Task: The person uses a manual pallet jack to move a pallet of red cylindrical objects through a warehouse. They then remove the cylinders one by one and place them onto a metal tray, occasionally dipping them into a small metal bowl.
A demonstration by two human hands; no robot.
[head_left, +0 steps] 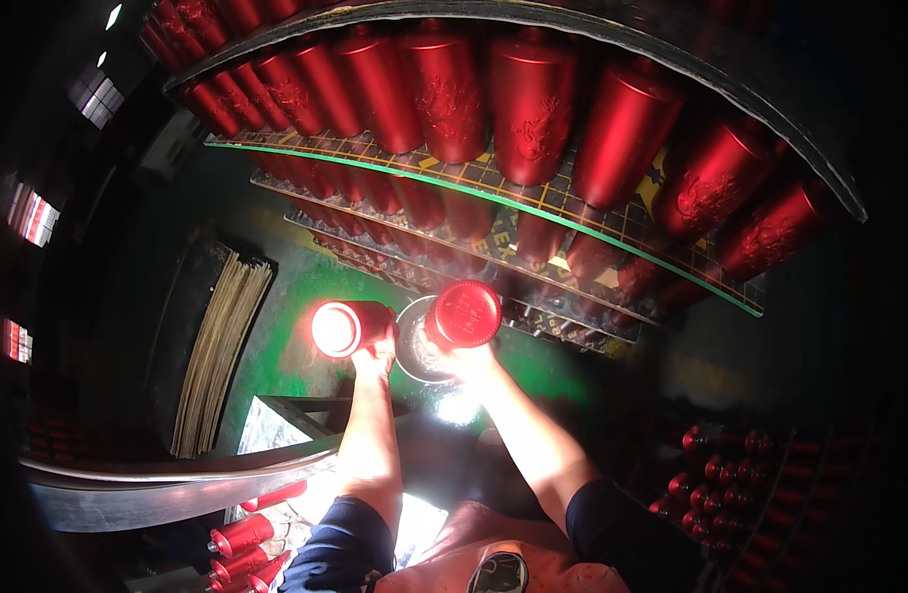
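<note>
1. Red metal everywhere: two glossy red bottles held up side by side at centre frame, one per hand.
2. Left hand (377, 348) wrapped around the left bottle (339, 327), fingers closed on its body, pale glaring end turned toward the camera.
3. Right hand (461, 358) closed around the right bottle (463, 313), red round end facing the camera; fingers mostly hidden behind it.
4. Shiny silver round vessel (416, 341) wedged between the two bottles, touching both hands; what supports it cannot be told.
5. Above, a wire rack shelf (533, 203) with a green front edge, loaded with upright red bottles (529, 104) bearing an embossed relief; about nine in the front row, more behind, exact count unclear.
6. Lower shelves (562, 321) beneath, also lined with red bottles, partly shadowed.
7. Stack of flat tan sheets (215, 351) on the green floor (305, 306) at left, well apart from the hands.
8. Curved grey metal rail (167, 484) crossing in front of the left forearm.
9. Three capped red bottles (244, 551) lying below that rail at lower left.
10. Dark crate of small red bottles (716, 484) at lower right, too dim to count.
</note>
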